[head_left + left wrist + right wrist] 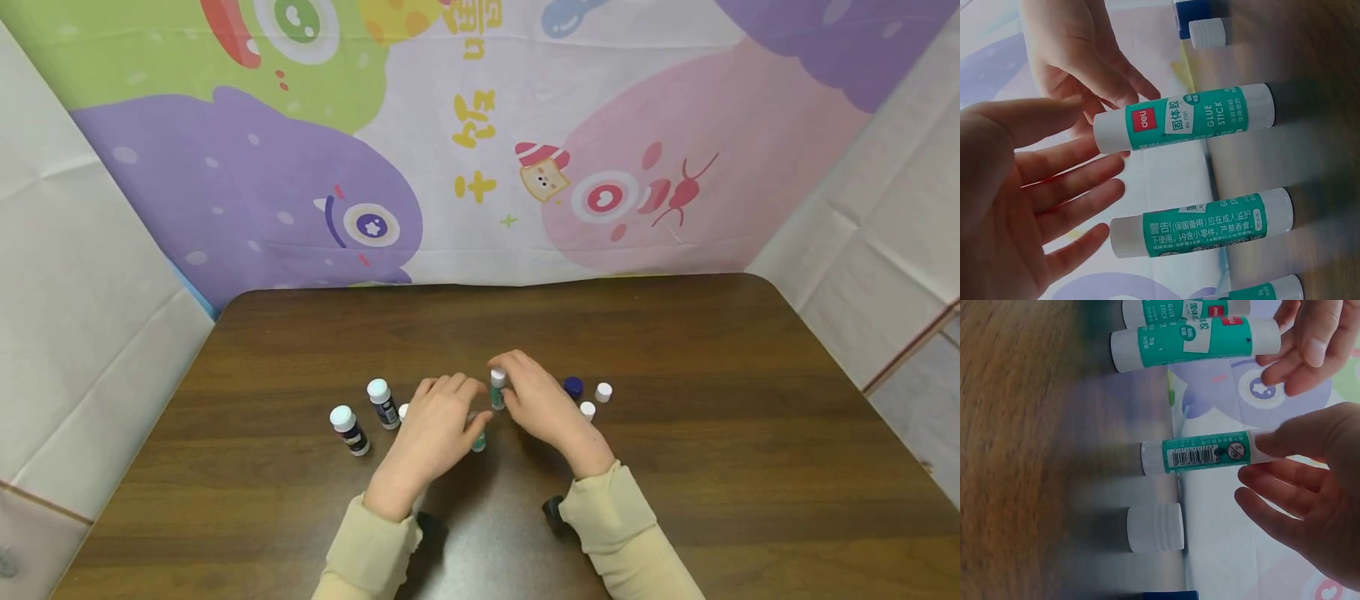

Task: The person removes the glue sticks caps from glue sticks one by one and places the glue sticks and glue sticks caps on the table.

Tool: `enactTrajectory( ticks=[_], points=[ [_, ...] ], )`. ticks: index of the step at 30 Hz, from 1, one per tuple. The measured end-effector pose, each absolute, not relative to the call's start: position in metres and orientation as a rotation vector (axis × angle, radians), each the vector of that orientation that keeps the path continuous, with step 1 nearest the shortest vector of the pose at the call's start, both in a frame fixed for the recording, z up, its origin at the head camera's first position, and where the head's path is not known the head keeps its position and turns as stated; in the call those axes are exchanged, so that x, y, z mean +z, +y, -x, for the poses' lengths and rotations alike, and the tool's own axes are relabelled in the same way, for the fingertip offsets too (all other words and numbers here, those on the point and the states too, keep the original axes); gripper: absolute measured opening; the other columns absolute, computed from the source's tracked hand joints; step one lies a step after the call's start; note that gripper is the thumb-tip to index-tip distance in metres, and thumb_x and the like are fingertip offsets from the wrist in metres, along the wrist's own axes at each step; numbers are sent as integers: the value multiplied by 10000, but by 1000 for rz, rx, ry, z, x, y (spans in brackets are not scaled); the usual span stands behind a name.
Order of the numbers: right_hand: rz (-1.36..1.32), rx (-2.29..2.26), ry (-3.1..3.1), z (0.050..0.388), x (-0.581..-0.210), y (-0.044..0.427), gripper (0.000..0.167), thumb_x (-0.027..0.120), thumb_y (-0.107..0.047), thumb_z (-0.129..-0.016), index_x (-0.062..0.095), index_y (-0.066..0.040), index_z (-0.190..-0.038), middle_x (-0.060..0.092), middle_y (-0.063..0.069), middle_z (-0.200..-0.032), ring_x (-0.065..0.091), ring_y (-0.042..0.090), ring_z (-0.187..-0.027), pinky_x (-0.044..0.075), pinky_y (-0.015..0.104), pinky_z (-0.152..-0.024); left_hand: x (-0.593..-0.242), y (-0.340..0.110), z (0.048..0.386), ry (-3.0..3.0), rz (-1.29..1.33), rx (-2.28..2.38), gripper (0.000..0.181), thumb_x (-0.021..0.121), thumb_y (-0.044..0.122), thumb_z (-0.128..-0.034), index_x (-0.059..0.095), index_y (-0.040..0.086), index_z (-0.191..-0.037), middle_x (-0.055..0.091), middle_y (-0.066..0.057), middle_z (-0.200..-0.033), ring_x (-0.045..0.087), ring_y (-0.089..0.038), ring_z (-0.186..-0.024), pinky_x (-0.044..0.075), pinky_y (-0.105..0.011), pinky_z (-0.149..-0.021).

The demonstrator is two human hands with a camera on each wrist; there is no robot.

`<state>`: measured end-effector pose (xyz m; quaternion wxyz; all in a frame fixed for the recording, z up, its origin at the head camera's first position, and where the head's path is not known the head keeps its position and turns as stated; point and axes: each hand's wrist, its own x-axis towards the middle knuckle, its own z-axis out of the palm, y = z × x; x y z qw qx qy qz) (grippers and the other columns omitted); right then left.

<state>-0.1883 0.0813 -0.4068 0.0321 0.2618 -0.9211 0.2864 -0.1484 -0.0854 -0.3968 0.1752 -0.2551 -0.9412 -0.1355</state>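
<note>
In the head view my right hand is around the top of an upright green-and-white glue stick. The right wrist view has its thumb across that stick's white cap, with the index finger behind. My left hand hovers just to the left, fingers spread; in the left wrist view these fingers hold nothing. Below its thumb stands another glue stick, partly covered. The left wrist view shows a second upright stick and part of a third.
Two white-capped containers with dark labels, one outer and one inner, stand left. To the right are a dark blue cap-like piece and two white ones. A printed cloth hangs behind the wooden table.
</note>
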Motion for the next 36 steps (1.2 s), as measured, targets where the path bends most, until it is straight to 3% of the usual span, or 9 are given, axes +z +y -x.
enactTrajectory(
  ticks=[4,10,20,36],
  points=[
    [-771,873,-2841,188,-406,82,306,646,-41,-814,532,-61,-1097,568,65,-1055,582,183,-928,484,300,-778,-394,-85,149,-2651,696,-403,247,661,238,-808,615,111,-1015,628,-3,-952,585,-169,-924,410,-365,-871],
    [-731,819,-2863,187,-405,82,203,663,-77,-810,575,-83,-993,591,37,-947,586,157,-810,484,288,-701,-395,-84,149,-2665,666,-400,241,651,235,-816,615,116,-1023,625,-5,-960,587,-187,-928,412,-368,-871],
    [-682,720,-2844,183,-392,86,198,685,-159,-804,592,-133,-978,610,-14,-912,581,111,-757,477,279,-669,-396,-82,149,-2621,629,-440,215,650,213,-808,622,120,-1000,632,-1,-937,601,-199,-867,425,-356,-831],
    [-823,918,-2609,168,-367,86,159,689,-110,-794,576,-106,-906,530,-22,-909,497,83,-737,459,236,-664,-396,-80,150,-2577,628,-446,265,723,236,-764,614,122,-977,600,18,-881,575,-173,-804,430,-330,-772]
  ],
)
